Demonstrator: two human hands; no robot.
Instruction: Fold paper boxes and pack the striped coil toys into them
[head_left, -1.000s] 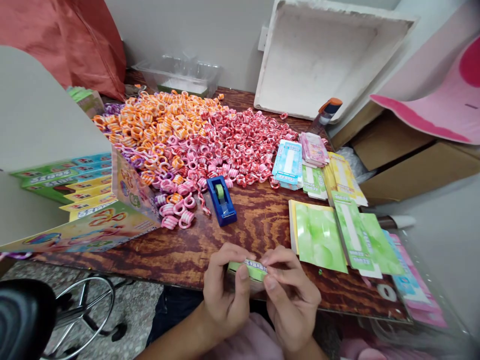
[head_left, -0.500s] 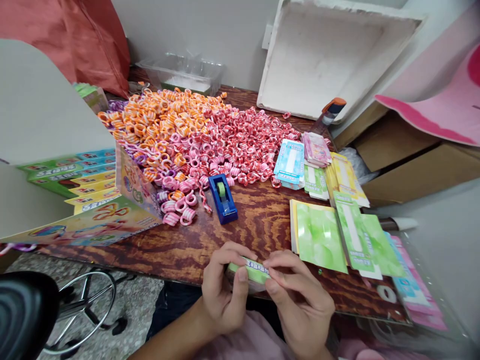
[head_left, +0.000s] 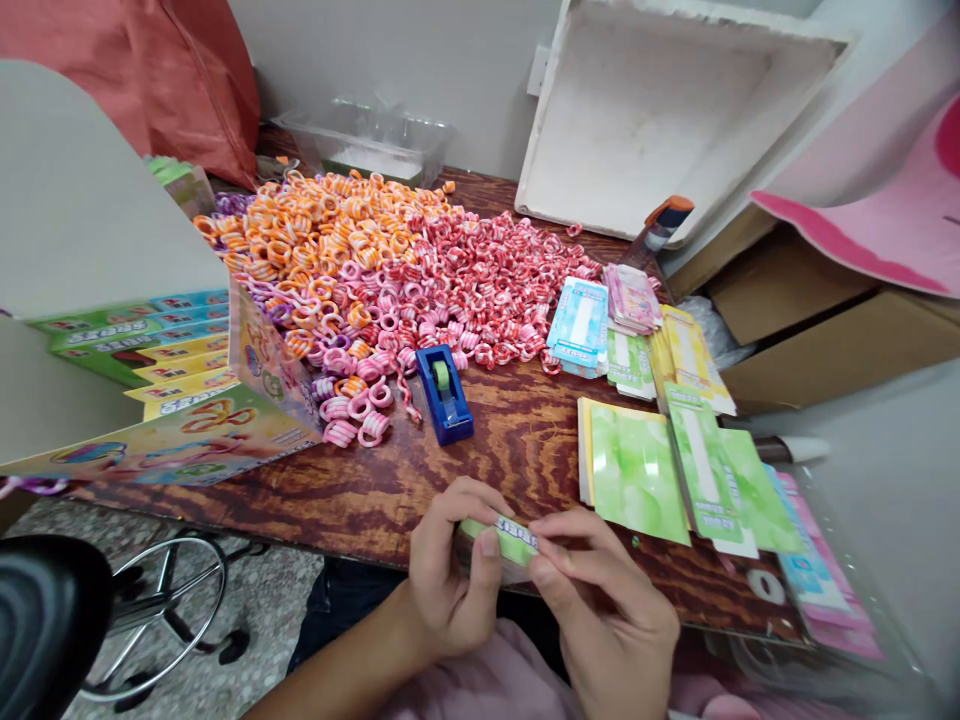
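Note:
A small green printed box [head_left: 515, 547] is held between both hands above the table's front edge. My left hand [head_left: 459, 570] is closed round its left end, thumb along the near side and fingers behind. At the right end, my right hand [head_left: 600, 590] pinches the box with thumb and fingertips. Much of the box is hidden by the fingers. Beyond the hands stands a blue tape dispenser [head_left: 453, 420] with green tape. A large heap of striped coiled rings [head_left: 390, 260] in orange, red, pink and purple lies behind it.
Green flat cards [head_left: 637, 470], blue cards [head_left: 577, 320] and yellow cards [head_left: 697, 350] lie at the right. An open display carton [head_left: 255, 420] with boxes inside stands left. A foam box [head_left: 660, 110] leans on the wall. A black stool [head_left: 52, 620] is at lower left.
Both hands keep their hold on the green box. The right hand has shifted very slightly right; the view has moved a little. Nothing else visibly differs.

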